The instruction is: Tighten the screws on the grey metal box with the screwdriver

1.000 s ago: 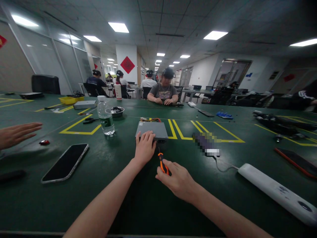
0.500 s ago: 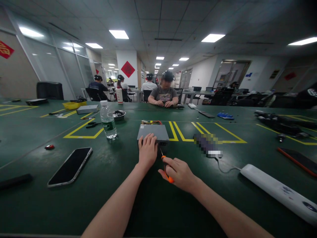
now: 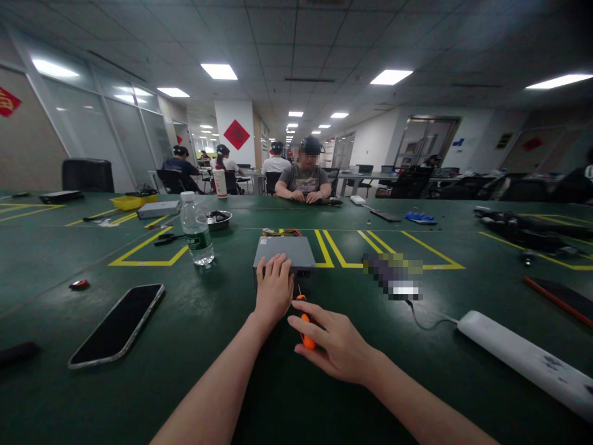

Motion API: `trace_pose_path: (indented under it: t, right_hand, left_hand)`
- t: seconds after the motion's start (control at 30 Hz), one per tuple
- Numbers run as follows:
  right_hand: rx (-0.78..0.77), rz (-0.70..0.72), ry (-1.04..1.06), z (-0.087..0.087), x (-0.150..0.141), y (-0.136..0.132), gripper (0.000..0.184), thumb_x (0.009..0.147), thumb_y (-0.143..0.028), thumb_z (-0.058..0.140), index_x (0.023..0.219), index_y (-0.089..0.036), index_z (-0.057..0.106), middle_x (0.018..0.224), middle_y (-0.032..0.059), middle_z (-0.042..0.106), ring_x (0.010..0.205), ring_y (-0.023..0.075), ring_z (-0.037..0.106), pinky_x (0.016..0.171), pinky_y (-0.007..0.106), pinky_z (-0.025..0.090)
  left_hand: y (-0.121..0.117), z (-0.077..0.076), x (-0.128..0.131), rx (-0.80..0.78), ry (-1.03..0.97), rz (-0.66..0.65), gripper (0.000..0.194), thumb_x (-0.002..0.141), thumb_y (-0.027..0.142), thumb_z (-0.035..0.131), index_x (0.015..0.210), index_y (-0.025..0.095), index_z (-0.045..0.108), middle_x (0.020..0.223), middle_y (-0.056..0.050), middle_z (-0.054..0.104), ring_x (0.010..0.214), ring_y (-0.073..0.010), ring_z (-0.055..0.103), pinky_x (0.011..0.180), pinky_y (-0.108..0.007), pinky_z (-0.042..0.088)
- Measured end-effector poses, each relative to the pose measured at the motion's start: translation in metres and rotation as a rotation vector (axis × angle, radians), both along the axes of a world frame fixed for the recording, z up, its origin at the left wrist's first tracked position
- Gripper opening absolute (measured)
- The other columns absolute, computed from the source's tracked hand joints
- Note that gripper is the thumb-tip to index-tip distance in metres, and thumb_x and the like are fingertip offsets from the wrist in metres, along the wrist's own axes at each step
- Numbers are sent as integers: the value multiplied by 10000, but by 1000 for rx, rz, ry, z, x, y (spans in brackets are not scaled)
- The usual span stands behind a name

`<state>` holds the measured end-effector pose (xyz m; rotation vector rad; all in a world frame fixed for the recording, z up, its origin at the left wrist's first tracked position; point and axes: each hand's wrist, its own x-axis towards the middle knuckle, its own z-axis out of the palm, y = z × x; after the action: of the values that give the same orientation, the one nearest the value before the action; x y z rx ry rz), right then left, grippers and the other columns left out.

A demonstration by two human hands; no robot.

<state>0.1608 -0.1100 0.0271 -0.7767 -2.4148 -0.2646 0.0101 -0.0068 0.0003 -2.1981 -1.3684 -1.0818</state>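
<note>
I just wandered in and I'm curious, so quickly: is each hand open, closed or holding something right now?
Left hand: open, fingers resting on the gray box.
Right hand: holding the orange screwdriver loosely.

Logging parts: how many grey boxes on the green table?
2: the nearer grey box under the left hand; the farther grey box, back left, by the yellow tray. Others could be hidden.

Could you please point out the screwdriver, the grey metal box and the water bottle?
Screwdriver (image 3: 309, 340): head view, orange handle's lower end.
Grey metal box (image 3: 293, 248): head view, top face.
Water bottle (image 3: 198, 239): head view, green label.
</note>
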Motion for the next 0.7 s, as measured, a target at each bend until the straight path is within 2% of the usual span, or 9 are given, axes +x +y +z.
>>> trace_pose_path:
  t: [0.1,0.23,0.3,0.4,0.47,0.57,0.7]
  right_hand:
    - [54,10,55,-5,-2,2,279,868,-394,488,1059,-190,474,1163,135,545,837,191,615,673,318,502]
    - [-52,36,222,-12,-3,4,363,823,-487,525,994,-180,434,1055,125,591,910,203,610,734,319,509]
    - [-116,63,224,-11,-2,3,405,820,-491,520,1043,-167,423,1103,141,563,1006,217,571,797,333,495]
    - [-161,101,161,-7,-1,0,414,864,-393,458,1188,-147,383,1219,157,480,1125,223,486,876,352,454]
    - [-147,84,104,-3,-1,-2,392,889,-338,413,1244,-178,376,1256,144,447,1101,217,496,865,358,451]
    - [-100,49,40,-2,-2,-3,338,898,-353,415,1209,-223,432,1250,126,461,984,209,554,787,357,472]
    - [-86,79,130,-8,-5,1,303,870,-398,483,1080,-185,444,1150,125,544,924,201,585,764,341,485]
  left_hand:
    - [0,0,0,7,-5,-1,268,852,222,416,1103,188,505,1219,-78,545,1182,-219,431,1051,-444,219]
    - [-1,0,0,12,-19,2,261,845,222,430,1092,191,509,1223,-79,539,1174,-217,433,1028,-427,256]
    - [0,-1,0,17,-23,5,258,844,225,433,1088,194,510,1222,-79,539,1172,-217,433,1024,-425,259]
    - [2,-3,0,22,-27,12,255,839,227,442,1082,197,512,1214,-74,545,1165,-219,438,1019,-424,260]
    - [3,-4,0,20,-27,12,256,836,226,447,1082,199,510,1216,-71,545,1163,-219,440,1015,-423,263]
    - [4,-4,0,21,-34,7,253,837,228,445,1080,200,509,1213,-73,547,1163,-216,441,1016,-425,259]
    - [4,-4,0,32,-42,-2,251,835,227,445,1075,196,512,1205,-82,550,1165,-215,440,1013,-422,263]
